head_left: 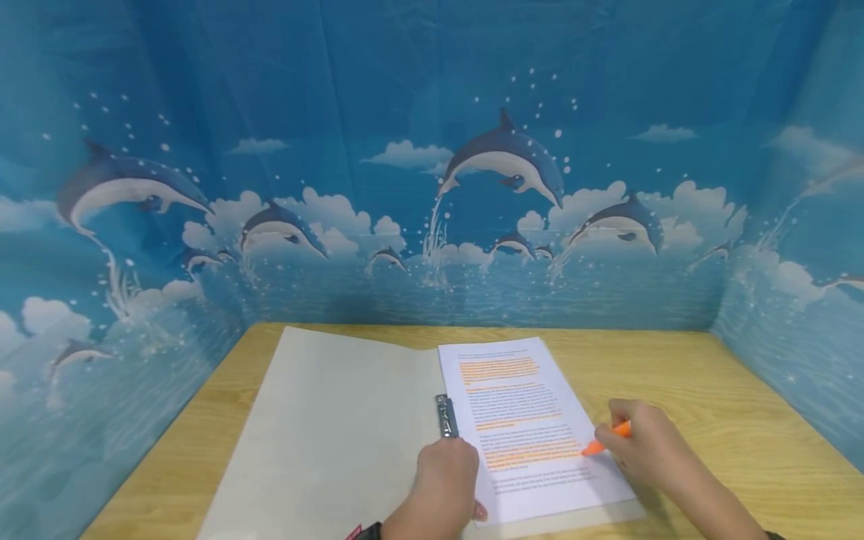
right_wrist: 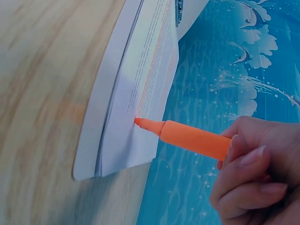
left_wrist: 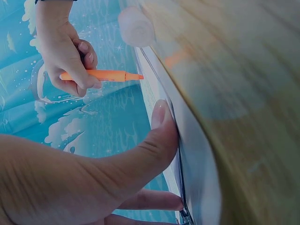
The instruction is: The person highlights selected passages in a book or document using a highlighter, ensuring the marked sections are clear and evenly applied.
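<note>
An orange highlighter [head_left: 616,433] is pinched in my right hand [head_left: 644,442], its tip at the right end of an orange-marked line on the printed sheets [head_left: 533,502]. In the right wrist view the highlighter's tip [right_wrist: 138,121] meets the top page, with the fingers curled round the barrel. My left hand [head_left: 447,476] rests on the left edge of the stack, just below the metal clip [head_left: 445,415]. Its thumb [left_wrist: 161,131] lies along the paper in the left wrist view, the other fingers reaching toward the clip. Beneath the sheets lies an opened pale folder [head_left: 324,427].
The wooden table [head_left: 715,405] extends to both sides of the folder. A blue dolphin-print curtain [head_left: 378,187] encloses the back and the sides. Several passages on the page carry orange marking.
</note>
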The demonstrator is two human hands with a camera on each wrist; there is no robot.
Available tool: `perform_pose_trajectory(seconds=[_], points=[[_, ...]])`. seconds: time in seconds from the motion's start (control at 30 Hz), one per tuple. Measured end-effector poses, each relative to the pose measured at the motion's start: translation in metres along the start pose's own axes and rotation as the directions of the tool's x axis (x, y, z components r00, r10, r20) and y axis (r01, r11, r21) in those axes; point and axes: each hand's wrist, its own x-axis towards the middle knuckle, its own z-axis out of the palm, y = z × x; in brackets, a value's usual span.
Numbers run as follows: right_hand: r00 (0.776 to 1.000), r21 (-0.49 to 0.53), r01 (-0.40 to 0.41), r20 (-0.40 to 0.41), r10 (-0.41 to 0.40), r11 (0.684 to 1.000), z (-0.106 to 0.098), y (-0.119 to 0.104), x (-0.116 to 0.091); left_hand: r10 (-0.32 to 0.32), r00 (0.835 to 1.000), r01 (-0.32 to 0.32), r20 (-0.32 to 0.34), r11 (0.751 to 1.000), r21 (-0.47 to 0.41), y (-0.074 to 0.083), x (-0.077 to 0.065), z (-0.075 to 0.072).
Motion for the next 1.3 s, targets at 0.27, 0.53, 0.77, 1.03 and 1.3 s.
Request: perform_pose_trajectory(seconds=[0.27, 0.53, 0.77, 1.03, 1.3], points=[[0.995, -0.063, 0.082, -0.054, -0.086, 0.995, -0.002, -0.009, -0.002, 0.033, 0.999, -0.033, -0.022, 0.999, 0.032, -0.003, -0.004, -0.004], [0.970, -0.071, 0.164, -0.170, -0.174, 0.984, 0.011, -0.040, -0.007, 0.073, 0.997, -0.072, -0.026, 0.997, 0.035, -0.006, -0.003, -0.002], [0.968, 0.080, 0.240, -0.097, -0.232, 0.967, 0.036, -0.077, -0.013, 0.113, 0.990, -0.111, -0.088, 0.994, 0.021, -0.011, -0.002, -0.002], [0.944, 0.098, 0.326, -0.097, -0.317, 0.940, 0.054, -0.083, -0.012, 0.170, 0.983, -0.170, -0.067, 0.985, 0.011, -0.016, 0.003, -0.003], [0.958, 0.121, 0.286, -0.029, -0.285, 0.950, 0.057, -0.085, -0.011, 0.178, 0.981, -0.181, -0.075, 0.983, -0.038, -0.018, 0.007, -0.002]])
